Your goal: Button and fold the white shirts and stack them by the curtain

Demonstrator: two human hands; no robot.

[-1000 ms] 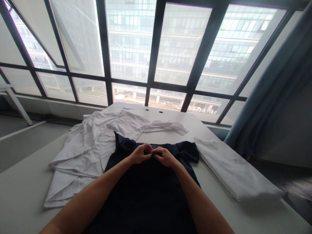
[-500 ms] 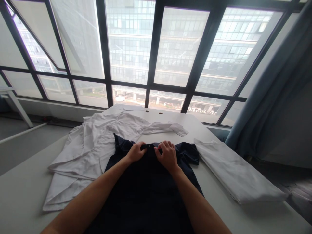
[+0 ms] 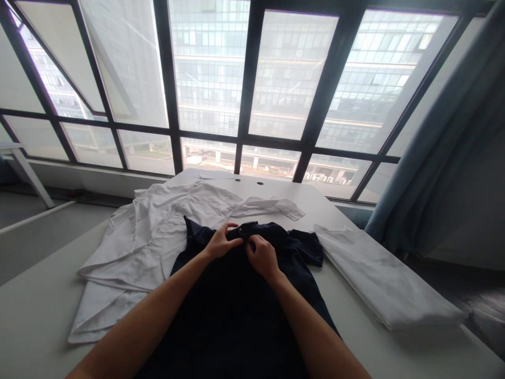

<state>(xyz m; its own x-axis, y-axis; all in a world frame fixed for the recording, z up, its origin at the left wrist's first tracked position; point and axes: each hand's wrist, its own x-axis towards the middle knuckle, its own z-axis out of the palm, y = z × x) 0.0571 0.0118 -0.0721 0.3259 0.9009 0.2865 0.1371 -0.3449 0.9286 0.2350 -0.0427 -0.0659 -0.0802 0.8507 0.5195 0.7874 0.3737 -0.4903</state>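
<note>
A dark navy short-sleeved shirt (image 3: pixel 236 310) lies spread in front of me, its collar end away from me. My left hand (image 3: pixel 221 243) grips the left side of the collar (image 3: pixel 249 228), thumb below and fingers above. A small pale button shows beside those fingertips. Just to the right, my right hand (image 3: pixel 263 256) is closed on the cloth below the collar, fingers curled in; the exact pinch is hidden by the hand.
A crumpled white garment (image 3: pixel 158 231) spreads over the table (image 3: pixel 43 310) at left and behind the shirt. On the right lies a folded white cloth (image 3: pixel 389 276). Large windows (image 3: pixel 294 79) stand beyond the table, with a blue-grey curtain (image 3: pixel 437 126) at right.
My right hand has come down and slightly left from the collar edge, its fingers now curled. The collar has lifted into view, and my left fingers have opened a little around it.
</note>
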